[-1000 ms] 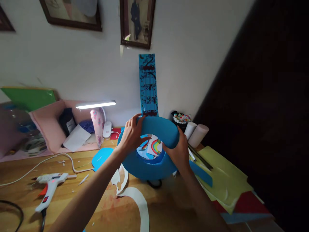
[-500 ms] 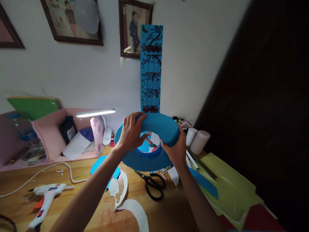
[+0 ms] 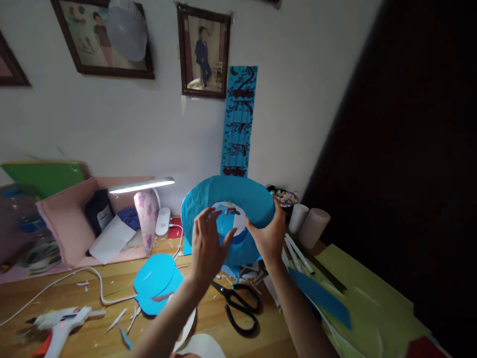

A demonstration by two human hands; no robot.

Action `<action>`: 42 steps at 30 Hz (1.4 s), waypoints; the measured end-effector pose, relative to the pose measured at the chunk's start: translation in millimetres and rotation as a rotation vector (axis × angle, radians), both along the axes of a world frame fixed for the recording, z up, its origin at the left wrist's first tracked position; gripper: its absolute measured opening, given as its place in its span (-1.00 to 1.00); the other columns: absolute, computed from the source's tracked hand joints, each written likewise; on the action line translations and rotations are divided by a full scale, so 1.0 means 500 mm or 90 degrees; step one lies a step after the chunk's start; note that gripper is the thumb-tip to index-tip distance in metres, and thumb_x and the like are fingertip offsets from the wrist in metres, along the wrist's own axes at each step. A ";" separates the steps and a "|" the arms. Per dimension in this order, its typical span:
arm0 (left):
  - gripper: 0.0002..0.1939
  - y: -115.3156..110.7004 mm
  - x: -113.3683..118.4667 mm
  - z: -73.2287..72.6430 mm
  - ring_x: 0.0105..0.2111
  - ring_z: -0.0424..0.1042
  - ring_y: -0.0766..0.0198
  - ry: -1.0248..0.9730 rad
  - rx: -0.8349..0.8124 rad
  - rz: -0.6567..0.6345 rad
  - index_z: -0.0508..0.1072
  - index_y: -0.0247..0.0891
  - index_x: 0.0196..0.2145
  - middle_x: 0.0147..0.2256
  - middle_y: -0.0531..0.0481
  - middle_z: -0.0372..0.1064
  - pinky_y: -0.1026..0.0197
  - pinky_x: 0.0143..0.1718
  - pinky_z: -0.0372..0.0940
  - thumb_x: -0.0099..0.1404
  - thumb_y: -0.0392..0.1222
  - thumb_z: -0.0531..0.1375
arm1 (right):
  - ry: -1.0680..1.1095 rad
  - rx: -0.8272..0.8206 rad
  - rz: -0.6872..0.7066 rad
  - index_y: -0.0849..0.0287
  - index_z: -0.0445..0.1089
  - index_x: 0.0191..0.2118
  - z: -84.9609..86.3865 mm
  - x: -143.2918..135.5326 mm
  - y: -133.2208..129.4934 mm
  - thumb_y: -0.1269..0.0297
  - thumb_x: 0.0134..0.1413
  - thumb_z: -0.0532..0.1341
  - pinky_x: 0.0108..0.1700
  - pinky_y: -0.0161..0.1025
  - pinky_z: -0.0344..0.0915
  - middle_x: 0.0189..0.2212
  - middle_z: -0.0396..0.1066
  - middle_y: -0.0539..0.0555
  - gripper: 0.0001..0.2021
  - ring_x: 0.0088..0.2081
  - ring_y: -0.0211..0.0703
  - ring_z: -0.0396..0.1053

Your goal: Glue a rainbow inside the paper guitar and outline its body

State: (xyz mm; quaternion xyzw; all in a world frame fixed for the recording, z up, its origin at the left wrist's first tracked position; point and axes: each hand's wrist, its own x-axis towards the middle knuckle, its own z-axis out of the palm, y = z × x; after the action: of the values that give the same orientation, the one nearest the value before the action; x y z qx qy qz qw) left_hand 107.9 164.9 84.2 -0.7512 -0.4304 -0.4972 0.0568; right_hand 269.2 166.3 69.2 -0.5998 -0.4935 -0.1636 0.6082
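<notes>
A blue ring-shaped craft piece [image 3: 238, 187] with a round hole in its middle stands raised over the table. My right hand [image 3: 270, 233] grips its right side, thumb at the inner rim and fingers behind the outer edge. In front of its lower left part is my left hand [image 3: 210, 243], fingers curved and apart with nothing between them; whether it touches the ring I cannot tell. Through the hole some white and blue shapes show. Black-handled scissors [image 3: 242, 303] lie on the table below the ring. Blue paper discs [image 3: 156, 283] rest left of my left forearm.
A white glue gun [image 3: 61, 325] lies at the lower left, near a white cable. Behind it are a pink box [image 3: 70, 223] and a lit lamp [image 3: 143, 185]. White rolls [image 3: 315, 226] and yellow-green sheets [image 3: 365, 283] lie to the right. A blue decorated panel [image 3: 240, 119] stands against the wall.
My left hand has let go of the ring's upper edge and moved down in front of it. The ring has tilted, its front turned more towards me. My right hand keeps its grip.
</notes>
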 end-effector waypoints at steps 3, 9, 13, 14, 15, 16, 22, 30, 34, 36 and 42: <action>-0.58 0.011 0.037 -0.048 -0.07 0.38 0.04 -0.027 -0.059 0.024 0.20 -0.37 0.04 -0.06 -0.29 0.30 0.02 -0.13 0.37 0.30 -0.12 0.11 | 0.008 0.008 -0.010 0.28 0.06 0.20 -0.002 -0.008 0.024 0.21 -0.20 0.34 0.05 0.08 0.24 0.06 0.23 0.35 -0.19 0.09 0.22 0.23; -0.74 0.104 0.061 -0.079 -0.14 0.45 0.08 -0.081 -0.125 0.046 0.27 -0.39 -0.04 -0.16 -0.27 0.42 0.07 -0.19 0.37 0.35 -0.35 -0.07 | 0.008 0.015 0.027 0.27 0.06 0.20 -0.020 -0.026 0.062 0.22 -0.19 0.34 0.07 0.07 0.23 0.04 0.25 0.32 -0.20 0.10 0.19 0.22; -0.72 0.131 0.041 -0.081 -0.14 0.45 0.22 -0.109 -0.147 0.018 0.31 -0.27 -0.12 -0.15 -0.13 0.44 0.19 -0.15 0.34 0.36 -0.40 -0.13 | 0.003 0.002 0.034 0.25 0.05 0.20 -0.041 -0.026 0.090 0.20 -0.19 0.35 0.08 0.11 0.21 0.05 0.24 0.31 -0.20 0.10 0.20 0.21; -0.73 0.134 0.036 -0.082 -0.14 0.44 0.23 -0.114 -0.154 0.016 0.31 -0.27 -0.13 -0.15 -0.12 0.44 0.20 -0.14 0.33 0.37 -0.39 -0.13 | 0.004 0.002 0.035 0.25 0.05 0.20 -0.048 -0.025 0.100 0.19 -0.19 0.35 0.09 0.11 0.21 0.05 0.24 0.31 -0.20 0.10 0.20 0.22; -0.73 0.138 0.032 -0.083 -0.15 0.44 0.23 -0.117 -0.163 0.017 0.32 -0.27 -0.14 -0.15 -0.12 0.44 0.20 -0.15 0.33 0.38 -0.37 -0.13 | 0.005 0.006 0.041 0.25 0.05 0.20 -0.055 -0.023 0.111 0.19 -0.19 0.35 0.10 0.11 0.20 0.06 0.24 0.32 -0.20 0.10 0.20 0.22; -0.74 0.142 0.028 -0.086 -0.18 0.45 0.23 -0.118 -0.175 0.021 0.32 -0.28 -0.14 -0.17 -0.12 0.44 0.19 -0.18 0.33 0.38 -0.36 -0.13 | 0.005 0.011 0.052 0.25 0.05 0.20 -0.062 -0.021 0.123 0.18 -0.18 0.34 0.10 0.11 0.20 0.06 0.24 0.32 -0.21 0.11 0.19 0.22; -0.75 0.171 0.004 -0.102 -0.36 0.47 0.27 -0.079 -0.264 0.036 0.30 -0.34 -0.09 -0.27 -0.09 0.45 0.22 -0.35 0.31 0.41 -0.24 -0.10 | -0.010 0.020 0.096 0.25 0.03 0.20 -0.108 -0.009 0.188 0.17 -0.14 0.32 0.11 0.09 0.20 0.06 0.22 0.32 -0.23 0.11 0.15 0.20; -0.73 0.172 -0.030 -0.128 -0.17 0.49 0.16 -0.034 -0.296 -0.002 0.30 -0.18 -0.02 -0.13 -0.05 0.47 0.24 -0.27 0.31 0.36 -0.12 0.00 | -0.034 -0.013 0.112 0.28 0.02 0.19 -0.148 0.003 0.215 0.16 -0.12 0.33 0.05 0.14 0.22 0.03 0.22 0.35 -0.23 0.07 0.19 0.20; -0.74 0.170 -0.034 -0.130 -0.14 0.47 0.20 -0.058 -0.300 -0.023 0.36 -0.14 -0.07 -0.12 -0.01 0.47 0.25 -0.20 0.30 0.37 -0.10 -0.02 | -0.044 -0.035 0.117 0.26 0.00 0.20 -0.150 0.010 0.214 0.08 -0.13 0.34 0.05 0.13 0.22 0.05 0.21 0.35 -0.18 0.09 0.20 0.18; -0.75 0.173 -0.036 -0.128 -0.14 0.46 0.22 -0.071 -0.307 -0.041 0.39 -0.14 -0.10 -0.13 0.00 0.48 0.25 -0.20 0.30 0.37 -0.12 -0.02 | -0.050 -0.042 0.121 0.24 -0.01 0.21 -0.146 0.013 0.209 0.02 -0.13 0.34 0.06 0.12 0.22 0.05 0.20 0.33 -0.16 0.10 0.19 0.17; -0.73 0.180 -0.045 -0.118 -0.30 0.48 0.26 -0.088 -0.350 -0.104 0.44 -0.18 -0.15 -0.23 0.00 0.51 0.27 -0.29 0.31 0.34 -0.20 -0.03 | -0.058 -0.039 0.151 0.21 0.03 0.20 -0.117 0.012 0.188 0.02 0.07 0.21 0.09 0.12 0.21 0.07 0.20 0.32 -0.34 0.12 0.13 0.18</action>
State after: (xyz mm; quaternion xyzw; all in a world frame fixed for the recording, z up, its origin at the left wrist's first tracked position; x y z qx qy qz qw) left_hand 85.2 255.0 25.2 -0.7350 -0.4897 -0.4150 -0.2186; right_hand 275.1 260.2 10.9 -0.5474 -0.5929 -0.1025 0.5816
